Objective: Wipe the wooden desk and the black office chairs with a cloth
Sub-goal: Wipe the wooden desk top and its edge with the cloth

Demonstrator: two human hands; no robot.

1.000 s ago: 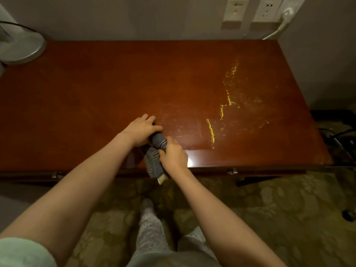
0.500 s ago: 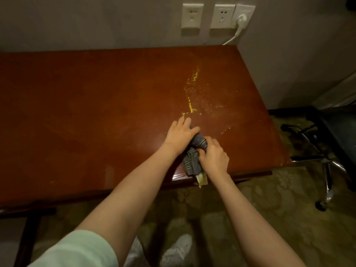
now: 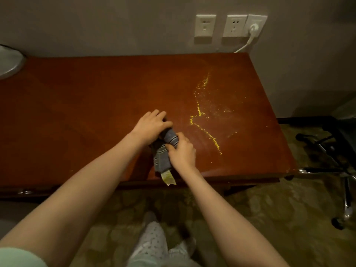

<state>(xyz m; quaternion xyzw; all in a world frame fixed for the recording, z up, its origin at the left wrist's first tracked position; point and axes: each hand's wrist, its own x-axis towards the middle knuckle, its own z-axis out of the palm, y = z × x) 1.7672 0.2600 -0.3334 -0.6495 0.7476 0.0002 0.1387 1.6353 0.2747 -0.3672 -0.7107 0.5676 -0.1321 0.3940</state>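
Observation:
A reddish wooden desk (image 3: 86, 116) fills the middle of the view. A grey striped cloth (image 3: 163, 158) with a pale label at its end is bunched near the desk's front edge. My left hand (image 3: 152, 126) lies over the cloth's far end, fingers curled onto it. My right hand (image 3: 182, 151) grips the cloth from the right side. A trail of yellow crumbs (image 3: 202, 112) runs across the desk to the right of my hands. The base of a black office chair (image 3: 331, 166) shows at the right edge.
Wall sockets (image 3: 233, 26) with a white plug and cable sit above the desk's back right corner. A grey round lamp base (image 3: 9, 62) stands at the desk's far left. Patterned carpet (image 3: 260, 209) and my legs lie below the front edge.
My view has swung back to the left and slightly away, so the desk's left end is in sight again. Both hands stay on the bunched cloth near the front edge.

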